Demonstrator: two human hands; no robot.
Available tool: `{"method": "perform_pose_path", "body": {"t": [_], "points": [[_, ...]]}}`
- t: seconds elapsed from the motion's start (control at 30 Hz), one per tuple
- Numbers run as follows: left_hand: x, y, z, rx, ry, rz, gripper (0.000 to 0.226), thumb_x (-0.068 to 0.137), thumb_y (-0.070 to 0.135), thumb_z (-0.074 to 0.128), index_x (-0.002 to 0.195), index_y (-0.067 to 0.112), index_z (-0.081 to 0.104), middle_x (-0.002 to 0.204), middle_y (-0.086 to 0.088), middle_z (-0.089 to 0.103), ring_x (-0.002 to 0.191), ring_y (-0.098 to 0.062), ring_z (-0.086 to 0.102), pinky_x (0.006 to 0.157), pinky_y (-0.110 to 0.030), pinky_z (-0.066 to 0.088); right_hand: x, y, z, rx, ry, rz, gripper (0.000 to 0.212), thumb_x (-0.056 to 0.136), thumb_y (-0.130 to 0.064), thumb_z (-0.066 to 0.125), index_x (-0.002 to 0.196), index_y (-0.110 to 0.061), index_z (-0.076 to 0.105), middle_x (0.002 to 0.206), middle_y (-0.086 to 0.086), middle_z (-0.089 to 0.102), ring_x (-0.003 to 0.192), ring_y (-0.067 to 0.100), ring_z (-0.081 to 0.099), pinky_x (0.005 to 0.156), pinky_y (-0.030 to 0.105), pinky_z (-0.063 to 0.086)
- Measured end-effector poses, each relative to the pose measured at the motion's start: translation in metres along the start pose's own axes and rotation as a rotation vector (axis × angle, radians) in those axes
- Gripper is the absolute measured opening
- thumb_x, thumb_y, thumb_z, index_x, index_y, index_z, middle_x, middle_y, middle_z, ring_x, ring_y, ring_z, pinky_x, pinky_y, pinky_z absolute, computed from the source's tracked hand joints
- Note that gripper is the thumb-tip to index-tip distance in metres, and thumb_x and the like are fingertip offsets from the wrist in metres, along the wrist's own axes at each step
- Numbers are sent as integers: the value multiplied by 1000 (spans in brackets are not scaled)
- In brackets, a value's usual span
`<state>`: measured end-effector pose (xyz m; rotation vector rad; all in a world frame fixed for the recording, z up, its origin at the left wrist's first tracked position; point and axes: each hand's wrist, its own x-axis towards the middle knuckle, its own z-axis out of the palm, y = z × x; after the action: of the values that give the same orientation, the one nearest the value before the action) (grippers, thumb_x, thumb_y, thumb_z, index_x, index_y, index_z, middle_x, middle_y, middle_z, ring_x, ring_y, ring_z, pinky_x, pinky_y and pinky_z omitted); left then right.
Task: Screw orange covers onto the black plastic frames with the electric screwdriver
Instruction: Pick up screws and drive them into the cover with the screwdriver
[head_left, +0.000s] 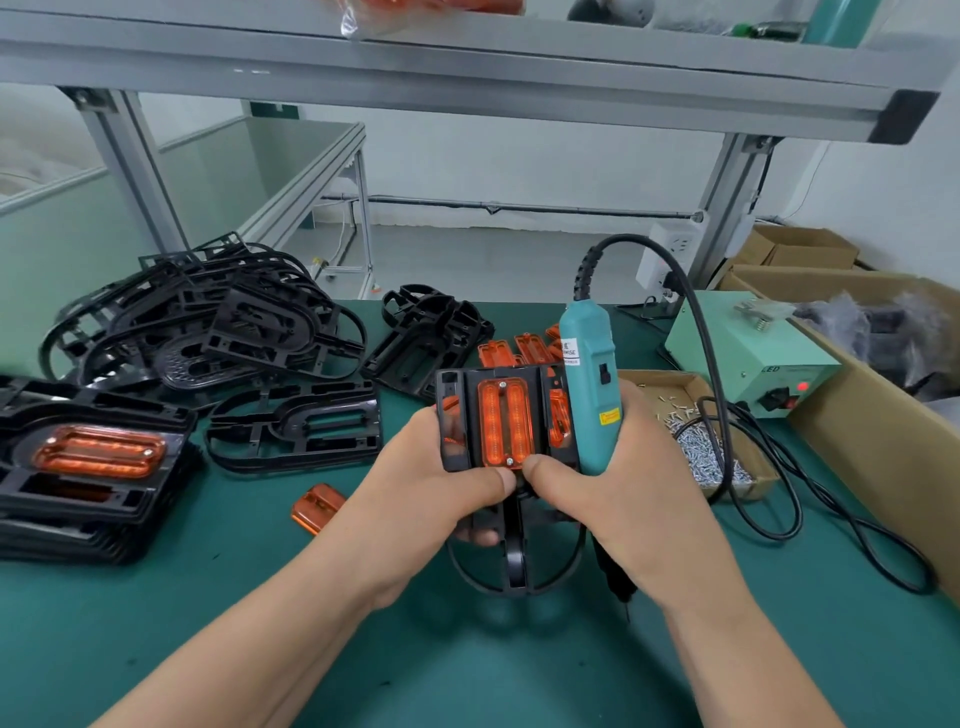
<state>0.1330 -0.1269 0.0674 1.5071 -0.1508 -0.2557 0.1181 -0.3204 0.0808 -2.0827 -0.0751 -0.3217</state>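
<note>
- A green table mat (156, 623) covers the workbench, under a grey metal shelf (467, 67), with a pale wall behind.
- A heap of bare frames (208, 322) lies at the far left; a stack of finished frames (88, 467) sits nearer.
- A box of screws (711, 457) and a pale green power box (748, 358) stand on the right.
- A loose cover (317, 506) lies on the mat.
- The black frame (515, 556) is held up above the mat at centre, its orange cover (505, 423) seated with a screw at each end.
- The left hand (447, 483) grips the frame's lower edge, thumb in front.
- The right hand (623, 483) curls around the screwdriver (589, 395), tip pointing down, its thumb against the frame.
</note>
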Motion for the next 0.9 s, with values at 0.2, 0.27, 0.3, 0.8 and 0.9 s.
{"method": "perform_pose_path", "body": {"t": [0.2, 0.27, 0.3, 0.8, 0.9], "points": [[2, 0, 2, -25, 38, -43, 44, 74, 18, 78, 116, 16, 65, 106, -12, 75, 77, -18, 72, 55, -29, 55, 7, -1, -1, -37, -43, 29, 51, 74, -41, 85, 113, -37, 53, 91, -22, 67, 78, 0, 64, 62, 13, 45], [3, -1, 2, -34, 50, -52, 44, 72, 18, 79, 114, 16, 64, 100, -9, 76, 71, -16, 72, 53, -28, 54, 9, 0, 1, -21, -46, 44, 50, 75, -35, 85, 116, -31, 56, 87, -11, 68, 75, 5, 65, 66, 20, 48], [2, -1, 2, -40, 51, -54, 43, 72, 18, 79, 113, 16, 64, 97, -7, 76, 70, -16, 72, 52, -28, 53, 9, 0, 2, -14, -48, 50, 50, 76, -33, 85, 118, -29, 56, 86, -8, 68, 74, 6, 65, 67, 24, 49], [3, 14, -15, -71, -188, -213, 39, 82, 11, 77, 120, 16, 70, 97, -6, 73, 73, -15, 67, 53, -27, 55, 5, 10, -4, 255, -110, 104, 37, 77, -51, 85, 98, -30, 64, 75, 2, 72, 60, 20, 68, 54, 38, 57], [1, 16, -18, -73, -250, -247, 32, 91, 3, 74, 122, 9, 68, 91, -4, 71, 69, -15, 65, 53, -27, 55, 7, 14, -13, 446, -107, 151, 36, 75, -51, 85, 91, -23, 69, 65, 12, 67, 50, 26, 61, 45, 33, 50]]}}
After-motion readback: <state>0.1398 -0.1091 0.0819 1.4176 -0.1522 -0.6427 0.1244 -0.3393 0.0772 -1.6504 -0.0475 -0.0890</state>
